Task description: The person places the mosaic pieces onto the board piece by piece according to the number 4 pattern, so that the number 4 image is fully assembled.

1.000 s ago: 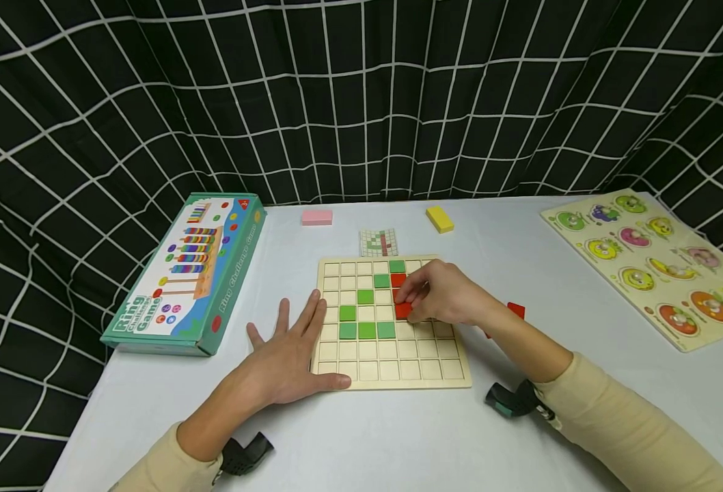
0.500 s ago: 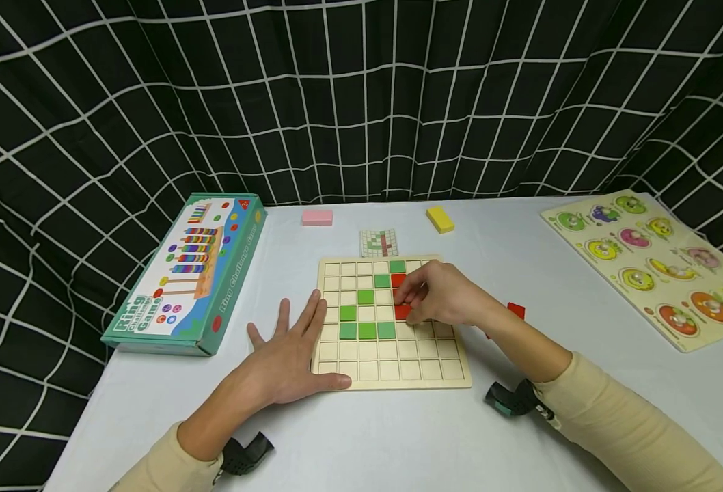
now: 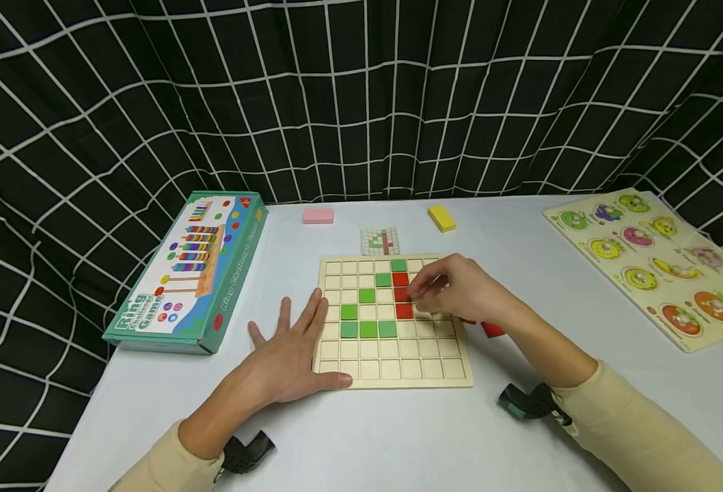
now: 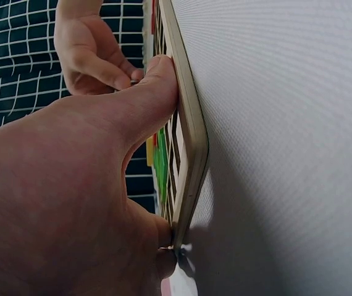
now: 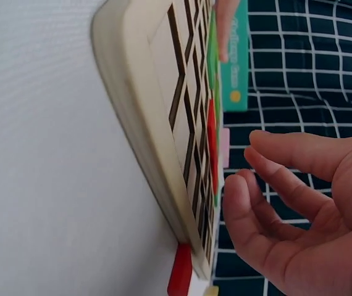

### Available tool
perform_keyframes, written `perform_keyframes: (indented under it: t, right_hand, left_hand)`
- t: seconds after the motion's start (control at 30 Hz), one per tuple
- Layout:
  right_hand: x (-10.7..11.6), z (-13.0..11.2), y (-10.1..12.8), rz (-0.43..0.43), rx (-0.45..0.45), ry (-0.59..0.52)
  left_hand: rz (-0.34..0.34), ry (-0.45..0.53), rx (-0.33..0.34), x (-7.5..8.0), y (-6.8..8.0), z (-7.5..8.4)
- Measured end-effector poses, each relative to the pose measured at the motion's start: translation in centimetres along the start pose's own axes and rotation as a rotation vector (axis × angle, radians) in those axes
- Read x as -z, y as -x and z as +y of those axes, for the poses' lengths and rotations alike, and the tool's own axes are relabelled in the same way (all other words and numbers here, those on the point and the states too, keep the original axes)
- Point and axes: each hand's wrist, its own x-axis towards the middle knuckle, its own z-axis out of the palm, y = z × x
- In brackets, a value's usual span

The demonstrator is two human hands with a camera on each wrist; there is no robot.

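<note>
Fingers of my right hand [image 3: 460, 290] hang loosely curled over the grid board [image 3: 392, 376], grasping nothing, tips just beside the column of three red tiles [image 3: 402, 295]. My left hand [image 3: 288, 355] lies flat with fingers spread, thumb pressed along the board's near-left edge. Green tiles [image 3: 367, 329] fill cells left of the red ones. Loose red tiles [image 3: 490, 329] lie on the table [image 3: 398, 437] by my right wrist.

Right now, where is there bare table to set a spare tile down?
Bare table lies in front of the grid board, between both forearms, and between the board and fruit puzzle. Crowded beside the right hand, where red tiles lie.
</note>
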Motion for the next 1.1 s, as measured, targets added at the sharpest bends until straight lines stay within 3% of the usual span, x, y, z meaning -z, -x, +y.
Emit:
perform_keyframes:
  t: [0.53,0.77,1.1]
  right_hand:
    - [3.0,2.3,3.7,0.089,-0.083,0.061]
    - [3.7,3.3,4.3,0.057,-0.156,0.012]
    - [3.5,3.8,4.2,0.033,-0.172,0.033]
  left_hand:
    - [0.005,-0.023,0.005,0.0,0.0,0.1]
    - [0.007,-0.024,0.013,0.0,0.0,0.0]
    - [0.007,-0.019,0.010,-0.1,0.0,0.1]
